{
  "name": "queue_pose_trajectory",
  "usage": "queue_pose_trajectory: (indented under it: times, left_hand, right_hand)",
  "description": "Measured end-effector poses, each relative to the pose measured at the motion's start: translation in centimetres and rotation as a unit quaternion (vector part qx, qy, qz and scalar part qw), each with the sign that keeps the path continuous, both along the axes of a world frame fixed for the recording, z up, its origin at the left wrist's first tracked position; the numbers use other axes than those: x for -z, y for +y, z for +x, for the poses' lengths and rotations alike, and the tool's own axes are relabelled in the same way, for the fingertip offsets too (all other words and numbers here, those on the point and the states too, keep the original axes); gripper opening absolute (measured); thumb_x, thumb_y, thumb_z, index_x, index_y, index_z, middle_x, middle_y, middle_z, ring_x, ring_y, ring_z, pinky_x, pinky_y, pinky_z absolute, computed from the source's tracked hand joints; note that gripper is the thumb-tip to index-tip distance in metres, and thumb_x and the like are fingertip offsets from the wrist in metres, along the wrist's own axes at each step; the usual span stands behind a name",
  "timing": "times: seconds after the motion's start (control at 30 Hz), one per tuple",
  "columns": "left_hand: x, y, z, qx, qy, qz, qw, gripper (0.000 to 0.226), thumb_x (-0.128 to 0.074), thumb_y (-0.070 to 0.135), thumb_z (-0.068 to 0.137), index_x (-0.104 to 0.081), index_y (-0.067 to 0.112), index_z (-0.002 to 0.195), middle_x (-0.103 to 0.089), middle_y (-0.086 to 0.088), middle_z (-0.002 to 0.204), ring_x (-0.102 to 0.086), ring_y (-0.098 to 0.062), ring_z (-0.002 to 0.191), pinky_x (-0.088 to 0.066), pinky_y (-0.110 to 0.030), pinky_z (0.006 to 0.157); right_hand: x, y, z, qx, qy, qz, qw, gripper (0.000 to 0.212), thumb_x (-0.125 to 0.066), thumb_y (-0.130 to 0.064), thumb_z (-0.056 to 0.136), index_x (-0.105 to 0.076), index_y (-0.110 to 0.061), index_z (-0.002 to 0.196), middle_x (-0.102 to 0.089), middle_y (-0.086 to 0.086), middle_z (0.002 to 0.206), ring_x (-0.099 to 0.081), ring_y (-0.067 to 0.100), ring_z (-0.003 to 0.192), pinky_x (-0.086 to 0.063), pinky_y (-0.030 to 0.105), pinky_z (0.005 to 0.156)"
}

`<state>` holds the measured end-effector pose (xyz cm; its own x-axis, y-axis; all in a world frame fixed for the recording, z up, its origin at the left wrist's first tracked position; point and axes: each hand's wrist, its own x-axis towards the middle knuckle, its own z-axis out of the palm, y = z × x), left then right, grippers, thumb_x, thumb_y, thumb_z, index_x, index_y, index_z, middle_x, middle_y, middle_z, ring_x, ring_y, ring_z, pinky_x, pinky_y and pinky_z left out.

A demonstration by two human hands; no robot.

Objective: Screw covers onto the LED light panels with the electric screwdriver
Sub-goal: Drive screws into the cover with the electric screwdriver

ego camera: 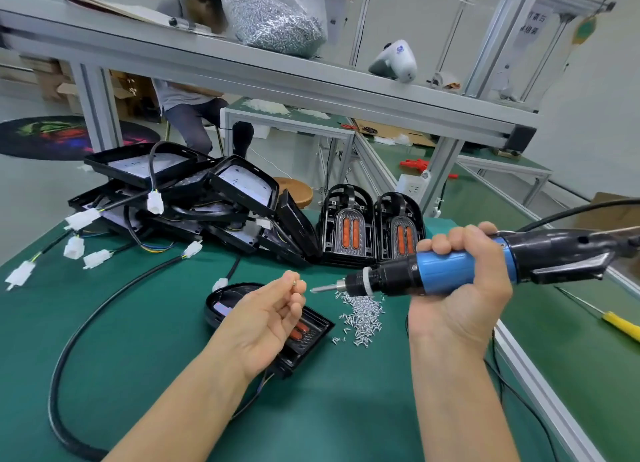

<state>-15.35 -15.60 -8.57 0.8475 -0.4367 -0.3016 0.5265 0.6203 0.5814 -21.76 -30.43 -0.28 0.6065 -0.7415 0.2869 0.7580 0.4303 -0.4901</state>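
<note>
Blue/black screwdriver [460,271], green mat [138,323], black panels [194,191] w/ orange lenses, yellow-handled tool [621,326].

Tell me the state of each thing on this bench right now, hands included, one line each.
Left hand: raised over the panel, pinching a single screw.
Right hand: gripping the electric screwdriver, held level, bit pointing at the screw.
LED light panel: lying flat on the mat under the left hand.
Loose screws: heaped beside the panel.
Two covered panels: standing upright, side by side.
Uncovered housings: piled, cables tangled.
Yellow screwdriver: lying unused.
</note>
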Motion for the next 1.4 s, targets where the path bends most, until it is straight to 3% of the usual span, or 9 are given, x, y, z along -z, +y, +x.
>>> queue_pose_trajectory:
  times: [0.23,0.6,0.73,0.83,0.93,1.0,1.03,1.23,1.4]
  left_hand:
    - [-0.4,-0.4,-0.8,0.015,0.01,0.026,0.999,0.018,-0.067,0.025,0.068,-0.059,0.011,0.075,-0.057,0.001,0.06,-0.05,-0.006,0.046,-0.044,-0.014,0.04]
    - [-0.1,0.7,-0.1,0.05,-0.04,0.021,0.998,0.008,-0.068,0.011,0.068,-0.068,0.005,0.074,-0.063,-0.005,0.067,-0.058,-0.009,0.053,-0.052,-0.016,0.049]
    - [-0.3,1.5,0.6,0.037,-0.133,0.134,0.981,0.007,-0.071,0.003,0.071,-0.073,0.003,0.077,-0.066,-0.009,0.068,-0.058,-0.011,0.055,-0.053,-0.019,0.054]
    - [-0.1,2.0,1.3,-0.005,-0.254,0.331,0.909,0.015,-0.071,-0.004,0.078,-0.076,0.011,0.076,-0.067,-0.008,0.064,-0.058,-0.011,0.054,-0.051,-0.017,0.058]
    - [0.6,2.2,1.8,0.0,-0.372,0.492,0.787,0.013,-0.07,0.002,0.081,-0.075,0.013,0.079,-0.07,0.004,0.066,-0.059,-0.003,0.056,-0.044,-0.007,0.061]
    - [1.5,2.0,1.4,0.005,-0.43,0.548,0.718,0.014,-0.068,0.004,0.082,-0.074,0.017,0.079,-0.069,0.009,0.074,-0.058,0.001,0.063,-0.04,-0.004,0.065]
    - [1.9,2.0,1.0,0.003,-0.442,0.552,0.707,0.015,-0.068,0.005,0.083,-0.073,0.018,0.078,-0.069,0.011,0.075,-0.059,0.002,0.066,-0.04,-0.006,0.066]
    - [2.9,3.0,-0.1,0.016,-0.408,0.486,0.773,0.022,-0.063,0.0,0.087,-0.07,0.018,0.076,-0.074,0.008,0.072,-0.071,-0.012,0.06,-0.053,-0.017,0.063]
    - [2.4,2.2,0.0,0.009,-0.412,0.501,0.761,0.02,-0.063,0.005,0.087,-0.069,0.018,0.074,-0.073,0.009,0.068,-0.07,-0.008,0.059,-0.053,-0.018,0.062]
  right_hand:
    - [0.1,1.5,1.0,-0.01,0.002,-0.007,1.0,0.026,-0.057,-0.003,0.067,-0.05,-0.019,0.086,-0.047,-0.005,0.058,-0.048,0.01,0.049,-0.048,0.022,0.057]
    - [0.1,1.0,1.3,-0.007,-0.003,-0.021,1.0,0.026,-0.056,-0.001,0.068,-0.049,-0.018,0.086,-0.047,-0.006,0.056,-0.048,0.01,0.049,-0.048,0.023,0.057]
    - [0.8,0.3,1.6,-0.006,0.001,-0.031,0.999,0.025,-0.057,-0.001,0.069,-0.05,-0.018,0.085,-0.047,-0.005,0.056,-0.049,0.01,0.049,-0.048,0.024,0.057]
    - [2.0,-0.4,1.8,0.022,0.03,-0.071,0.997,0.025,-0.056,0.0,0.071,-0.05,-0.018,0.087,-0.048,-0.005,0.056,-0.05,0.011,0.049,-0.048,0.025,0.058]
    - [3.4,-0.9,2.2,0.044,0.065,-0.097,0.992,0.027,-0.056,0.001,0.07,-0.05,-0.016,0.089,-0.049,-0.003,0.056,-0.051,0.013,0.049,-0.047,0.025,0.058]
    - [4.2,-1.2,2.4,0.048,0.081,-0.106,0.99,0.027,-0.057,0.002,0.07,-0.05,-0.016,0.089,-0.051,-0.001,0.054,-0.051,0.016,0.049,-0.046,0.026,0.058]
    - [4.6,-1.4,2.6,0.045,0.083,-0.112,0.989,0.027,-0.057,0.002,0.07,-0.05,-0.016,0.089,-0.051,-0.001,0.053,-0.051,0.017,0.05,-0.045,0.026,0.058]
    - [5.9,-1.4,3.2,0.024,0.1,-0.166,0.981,0.027,-0.057,0.0,0.072,-0.056,-0.019,0.09,-0.052,0.001,0.055,-0.051,0.018,0.05,-0.044,0.027,0.054]
    - [6.5,-0.6,3.9,-0.003,0.117,-0.185,0.976,0.027,-0.063,-0.003,0.07,-0.062,-0.028,0.078,-0.054,0.0,0.054,-0.051,0.019,0.05,-0.044,0.028,0.053]
